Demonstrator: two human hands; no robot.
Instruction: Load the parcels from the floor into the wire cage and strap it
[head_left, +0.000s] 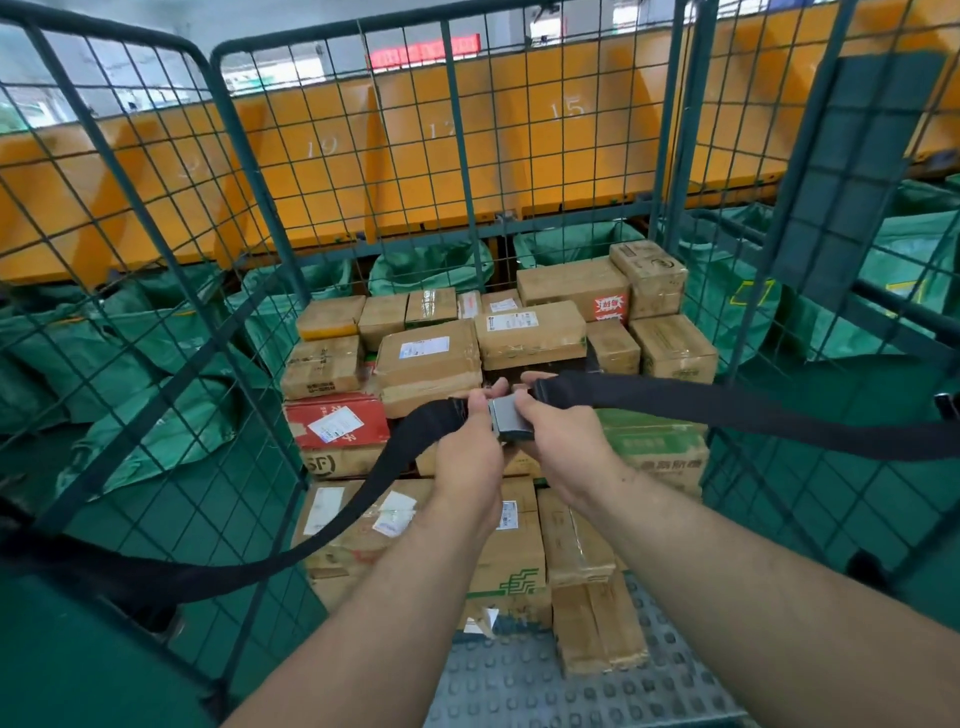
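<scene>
At frame centre, the black strap is gripped by the left hand, fingers curled round it, and its grey buckle is clasped by the right hand. Behind, cardboard parcels are stacked inside the green wire cage; numbered orange chutes are seen beyond.

A single head-worn wide-angle camera looks forward and down from close by into the wire cage, which fills the frame.

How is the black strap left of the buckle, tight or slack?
Slack. From the left hand the black strap droops in a curve toward the wire cage's left side; the right hand holds the buckle.
</scene>
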